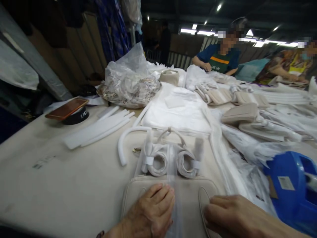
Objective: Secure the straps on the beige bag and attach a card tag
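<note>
A beige handbag (188, 206) lies on the table in front of me, with a translucent plastic strip (171, 158) running down its middle. Its two straps are rolled into wrapped coils, a left coil (158, 164) and a right coil (185, 164), each banded in white. Beyond them a slim handle loop (182, 135) arches up. My left hand (157, 208) rests on the bag front, fingers side by side and lying against the strip. Over the bag's right side my right hand (228, 210) is closed and slightly blurred; whatever its fingers hold is hidden.
White foam strips (99, 129) and a curved foam tube (121, 145) lie left. A phone (66, 109) rests on a black roll (76, 116). Behind are a stuffed plastic bag (131, 82) and white sheets (173, 112). A blue tape dispenser (287, 185) stands right. Two people work across the table.
</note>
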Demonstrator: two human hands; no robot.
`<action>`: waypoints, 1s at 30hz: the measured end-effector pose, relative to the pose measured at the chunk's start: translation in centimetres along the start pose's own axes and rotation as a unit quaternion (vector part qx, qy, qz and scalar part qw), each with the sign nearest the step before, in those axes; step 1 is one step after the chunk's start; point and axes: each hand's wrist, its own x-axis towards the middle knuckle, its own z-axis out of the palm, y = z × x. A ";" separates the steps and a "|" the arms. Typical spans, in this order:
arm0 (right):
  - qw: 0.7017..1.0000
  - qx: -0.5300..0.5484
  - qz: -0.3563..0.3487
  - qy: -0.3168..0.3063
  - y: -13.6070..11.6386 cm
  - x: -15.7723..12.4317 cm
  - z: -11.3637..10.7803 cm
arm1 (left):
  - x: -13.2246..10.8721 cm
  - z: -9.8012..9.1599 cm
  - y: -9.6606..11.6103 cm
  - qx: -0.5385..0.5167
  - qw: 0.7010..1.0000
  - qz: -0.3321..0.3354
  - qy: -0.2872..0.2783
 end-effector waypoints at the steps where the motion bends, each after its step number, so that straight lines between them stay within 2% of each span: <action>1: 0.996 -0.034 -0.023 -0.081 -0.4 2.2 -0.8 | -0.1 0.0 0.1 -0.003 1.000 -0.002 -0.003; 2: 0.987 -0.071 -0.024 -0.142 -0.8 4.2 -1.5 | -0.1 0.0 0.1 -0.006 1.000 -0.002 -0.002; 3: 0.979 -0.098 -0.045 -0.172 -1.0 6.0 -2.0 | -0.2 0.0 0.1 -0.009 1.000 0.002 0.004; 5: 0.967 -0.147 -0.059 -0.199 -1.2 8.7 -2.4 | -0.3 0.2 0.1 -0.012 1.000 0.009 0.023; 7: 0.959 -0.185 -0.066 -0.205 -1.0 10.1 -2.1 | -0.3 0.4 0.0 -0.012 0.999 0.014 0.033; 12: 0.952 -0.219 -0.095 -0.194 -0.4 11.1 -0.8 | 0.1 0.8 -0.3 -0.009 0.997 0.005 0.072; 16: 0.954 -0.234 -0.107 -0.156 -0.4 11.8 -0.6 | 0.0 1.3 -0.2 -0.009 0.995 0.004 0.096; 22: 0.952 -0.217 -0.080 -0.198 0.4 13.1 -0.9 | -0.4 1.9 0.0 0.008 0.996 0.004 0.085; 25: 0.961 -0.232 -0.093 -0.121 1.4 13.3 -1.7 | -0.4 1.5 -0.1 -0.002 0.998 0.008 0.067; 28: 0.957 -0.260 -0.126 0.019 1.9 12.4 -2.3 | -0.3 1.0 -0.1 -0.008 0.998 0.015 0.054; 30: 0.958 -0.235 -0.131 0.102 1.6 10.9 -1.7 | -0.1 0.9 -0.1 -0.004 0.999 0.016 0.050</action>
